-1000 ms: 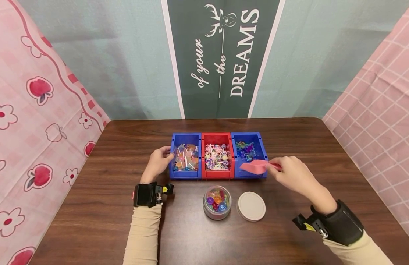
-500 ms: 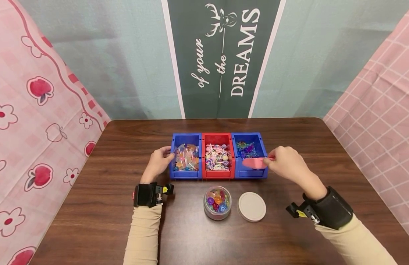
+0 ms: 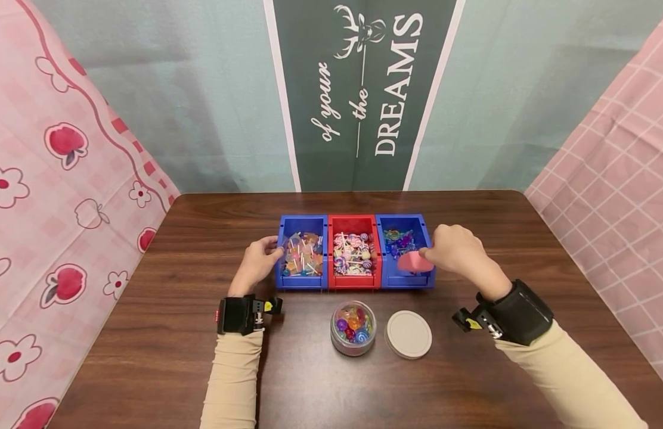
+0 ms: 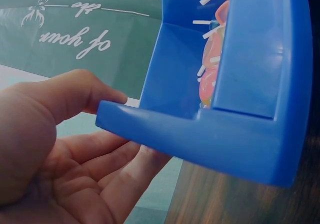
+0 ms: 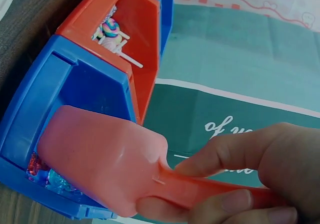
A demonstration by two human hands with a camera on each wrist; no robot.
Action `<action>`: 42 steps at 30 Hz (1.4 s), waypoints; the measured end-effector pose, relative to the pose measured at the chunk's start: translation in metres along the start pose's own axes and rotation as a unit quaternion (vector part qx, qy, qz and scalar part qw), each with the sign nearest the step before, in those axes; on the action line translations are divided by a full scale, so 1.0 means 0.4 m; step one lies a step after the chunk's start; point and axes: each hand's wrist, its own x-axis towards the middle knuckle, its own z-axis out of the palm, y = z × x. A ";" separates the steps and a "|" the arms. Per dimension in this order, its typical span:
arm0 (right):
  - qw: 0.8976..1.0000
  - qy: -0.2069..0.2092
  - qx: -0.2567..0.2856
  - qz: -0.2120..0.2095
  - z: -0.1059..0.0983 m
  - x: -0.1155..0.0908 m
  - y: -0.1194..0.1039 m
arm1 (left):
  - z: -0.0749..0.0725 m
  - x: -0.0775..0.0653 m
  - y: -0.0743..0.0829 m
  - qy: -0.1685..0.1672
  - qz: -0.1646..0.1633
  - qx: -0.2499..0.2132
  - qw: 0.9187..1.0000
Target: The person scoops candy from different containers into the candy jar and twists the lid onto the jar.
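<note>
My right hand grips a pink scoop by its handle. In the right wrist view the scoop's bowl reaches into the right blue bin, its underside toward the camera. Beside the bowl lie shiny red and blue pieces; the rest of the contents is hidden by it. My left hand pinches the outer side wall of the left blue bin between thumb and fingers. That bin holds small clear lollipops. Swirled lollipops fill the red bin in the middle.
In front of the bins stands an open clear jar of colourful beads or candies. A white round lid lies to its right on the dark wooden table. Cloth hangings line the back and sides.
My right hand has moved forward and left, and the scoop has tipped from level to underside-up in the right blue bin. The left hand keeps its hold.
</note>
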 end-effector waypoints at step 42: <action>0.997 -0.014 -0.023 0.072 0.070 0.048 -0.027 | -0.002 0.002 -0.005 -0.005 0.006 0.003 1.000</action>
